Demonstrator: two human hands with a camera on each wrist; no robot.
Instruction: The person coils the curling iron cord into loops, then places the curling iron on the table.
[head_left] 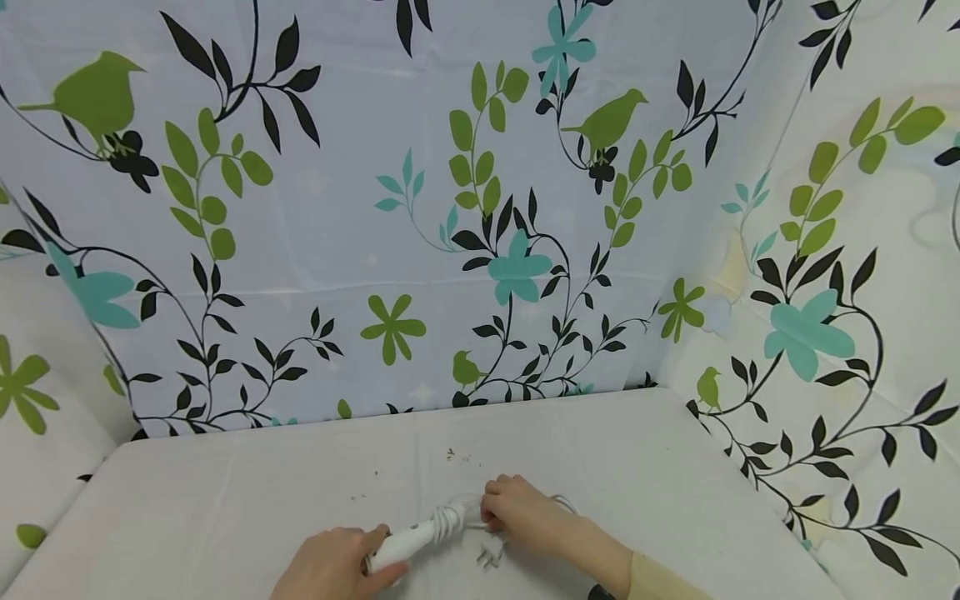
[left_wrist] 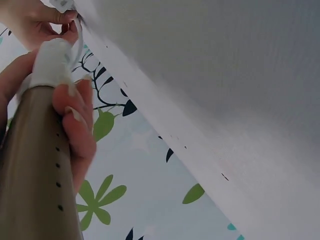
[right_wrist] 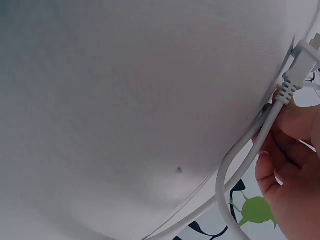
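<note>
A white-handled hair styling iron [head_left: 408, 542] lies low over the near side of the table, slanting up to the right. My left hand [head_left: 333, 562] grips it near its lower left end. The left wrist view shows its brown-gold barrel [left_wrist: 37, 165] with a row of dark dots. White cord [head_left: 447, 523] is wound in several turns around the handle. At the handle's far end my right hand [head_left: 525, 512] pinches the cord, with a bend of loose cord [right_wrist: 222, 185] trailing from the fingers. The plug [right_wrist: 302, 65] hangs beside that hand, prongs outward.
A white cloth covers the table [head_left: 285, 479]. Small dark specks [head_left: 451, 454] dot it beyond the hands. Patterned curtain with leaves and birds [head_left: 322, 208] rises behind the table's back edge, and more of it [head_left: 892, 250] runs along the right side.
</note>
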